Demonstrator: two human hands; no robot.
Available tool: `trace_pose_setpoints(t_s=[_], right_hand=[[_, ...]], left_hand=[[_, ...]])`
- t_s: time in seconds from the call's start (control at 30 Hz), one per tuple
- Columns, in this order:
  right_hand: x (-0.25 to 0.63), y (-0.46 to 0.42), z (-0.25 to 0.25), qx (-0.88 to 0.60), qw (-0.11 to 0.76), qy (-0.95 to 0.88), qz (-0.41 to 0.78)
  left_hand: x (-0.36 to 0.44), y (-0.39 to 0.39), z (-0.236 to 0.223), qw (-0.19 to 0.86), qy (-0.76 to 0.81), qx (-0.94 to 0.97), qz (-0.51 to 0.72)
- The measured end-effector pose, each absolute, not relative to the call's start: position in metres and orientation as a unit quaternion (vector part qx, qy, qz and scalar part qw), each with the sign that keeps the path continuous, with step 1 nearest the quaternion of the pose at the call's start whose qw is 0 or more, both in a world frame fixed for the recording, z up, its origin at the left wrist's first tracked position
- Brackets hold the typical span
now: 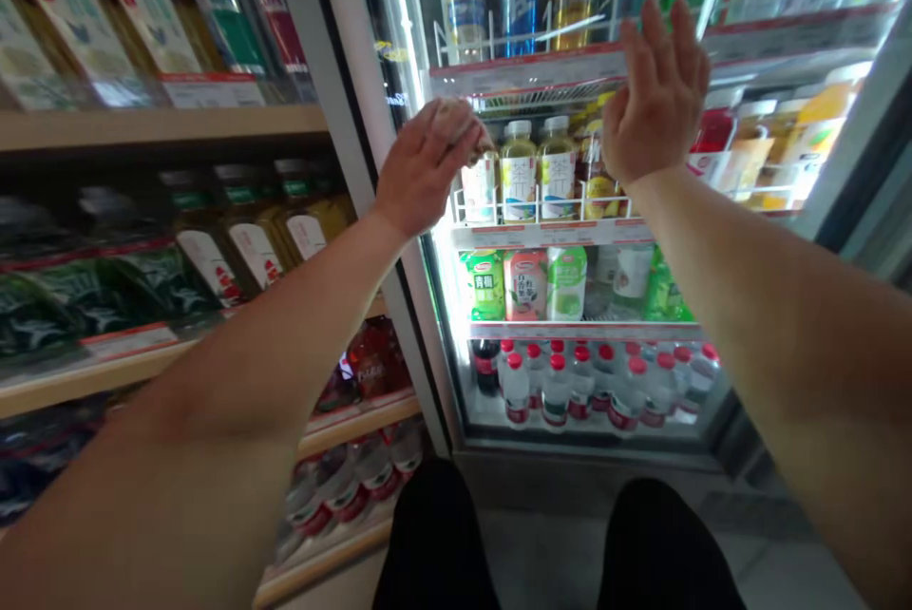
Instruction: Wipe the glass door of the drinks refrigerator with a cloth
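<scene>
Gripping a bottle (479, 175) on the cooler's second shelf (548, 232), the left hand (426, 168) has closed round its top. Spread wide, the right hand (659, 97) holds nothing near the shelf above; the bottle looks not yet lifted out.

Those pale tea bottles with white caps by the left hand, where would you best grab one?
Probably by the neck, just under the white cap, coming from the front: the tea bottle stands upright, flanked closely by neighbours, with a white wire rail crossing its lower body.
</scene>
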State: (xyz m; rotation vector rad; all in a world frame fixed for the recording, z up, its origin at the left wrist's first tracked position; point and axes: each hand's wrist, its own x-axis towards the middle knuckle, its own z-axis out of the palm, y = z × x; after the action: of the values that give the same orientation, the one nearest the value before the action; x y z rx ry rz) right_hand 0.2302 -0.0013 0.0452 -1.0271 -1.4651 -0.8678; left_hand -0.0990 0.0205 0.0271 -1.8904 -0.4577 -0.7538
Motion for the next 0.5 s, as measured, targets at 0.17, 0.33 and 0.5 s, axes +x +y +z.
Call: trace_pose_setpoints(t_s=[0.17,0.33,0.5], right_hand=[[0.230,-0.005,0.045,-0.445,0.537,-0.621,-0.358],[0.233,0.001,0.044,-0.427,0.537,-0.614,-0.390],[0.232,0.010,0.045,-0.409,0.568,-0.612,-0.369]], left_hand=[[-0.095,0.008,0.006,0.498,-0.050,-0.857,-0.122],[-0.089,0.011,0.040,0.496,-0.188,-0.805,-0.265],[-0.061,0.006,0.020,0.490,-0.159,-0.832,-0.206]])
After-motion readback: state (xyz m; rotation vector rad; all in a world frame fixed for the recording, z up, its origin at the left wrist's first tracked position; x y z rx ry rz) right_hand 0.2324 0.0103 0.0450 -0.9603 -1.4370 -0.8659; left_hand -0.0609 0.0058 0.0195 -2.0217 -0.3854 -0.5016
